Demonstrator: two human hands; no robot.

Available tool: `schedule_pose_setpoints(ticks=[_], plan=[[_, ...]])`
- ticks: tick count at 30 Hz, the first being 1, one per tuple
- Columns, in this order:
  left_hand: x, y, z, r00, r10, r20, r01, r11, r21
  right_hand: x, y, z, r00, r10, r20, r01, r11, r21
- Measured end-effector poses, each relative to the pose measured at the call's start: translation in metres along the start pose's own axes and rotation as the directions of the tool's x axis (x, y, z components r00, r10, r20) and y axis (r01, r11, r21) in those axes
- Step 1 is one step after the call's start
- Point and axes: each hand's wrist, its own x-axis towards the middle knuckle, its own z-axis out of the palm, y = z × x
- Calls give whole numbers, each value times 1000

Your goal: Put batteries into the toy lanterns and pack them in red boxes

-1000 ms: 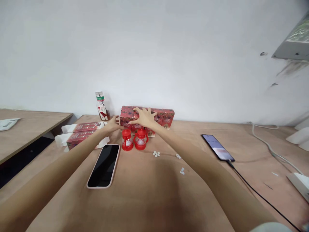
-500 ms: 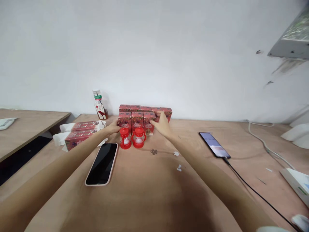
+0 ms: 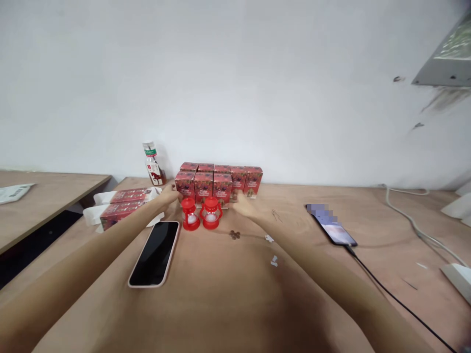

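Observation:
Small red printed boxes (image 3: 205, 187) stand upright in two rows against the wall; three form the front row. My left hand (image 3: 170, 197) touches the left end of that row, thumb and fingers apart. At the row's lower right corner is my right hand (image 3: 243, 205), its fingers extended towards the side of the end box and partly blurred. Two red toy lanterns with clear middles stand before the boxes, a left lantern (image 3: 190, 218) and a right lantern (image 3: 211, 218).
A pink-edged phone (image 3: 155, 254) lies in front of my left arm. Opened red cartons (image 3: 123, 211) and a bottle (image 3: 154, 166) are at the left. Further right, another phone (image 3: 333, 228) is plugged into a black cable (image 3: 397, 294). Paper scraps (image 3: 274, 261) lie near my right forearm.
The front row of boxes has shifted slightly left against the back row. My right hand has come down from the top of the end box to its lower right side.

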Motion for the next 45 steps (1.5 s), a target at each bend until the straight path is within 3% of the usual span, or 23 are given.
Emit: schedule_pose_setpoints(ticks=[4,7,9,11,13,15,20,24,27,29,31,33,35,37,40,45], plan=[[-28,8,-13,961,114,-253,-98,992,75,-33,13,-10,999,48,-3,-48,999,-5],[-62,19,-13,907,305,-290,-261,948,182,-68,10,-3,1000,9,28,-9,1000,-11],[-81,33,-5,802,594,-61,-513,737,440,-89,2,9,998,-39,55,41,999,-29],[-90,51,6,719,654,235,-648,509,566,-104,-5,21,992,-99,83,103,994,-48],[-92,70,19,721,558,411,-659,368,656,-114,-9,33,980,-182,82,190,976,-107],[-87,85,32,754,447,481,-635,309,708,-119,-7,40,959,-277,52,282,938,-202],[-79,100,50,779,345,523,-623,333,708,-131,4,41,931,-365,18,354,887,-296],[-93,98,41,770,412,488,-633,394,666,-144,9,35,879,-476,-31,437,829,-351],[-111,86,33,794,483,369,-604,553,574,-148,11,33,837,-541,-81,476,794,-378],[-122,70,34,850,476,227,-521,825,222,-148,11,34,825,-554,-111,475,786,-395],[-132,50,41,888,415,196,-386,907,-170,-148,9,35,813,-559,-162,450,780,-435],[-141,29,52,911,309,273,-178,892,-415,-148,5,34,807,-544,-229,400,790,-464],[-149,13,65,925,204,321,2,841,-540,-150,0,32,804,-510,-306,349,821,-452],[-157,1,76,936,166,309,68,779,-623,-153,-5,28,790,-491,-368,340,850,-403],[-163,-9,88,941,189,281,43,756,-653,-157,-13,21,747,-541,-387,426,836,-345],[-170,-14,100,958,245,149,-81,728,-680,-161,-21,20,673,-690,-266,593,718,-365]])
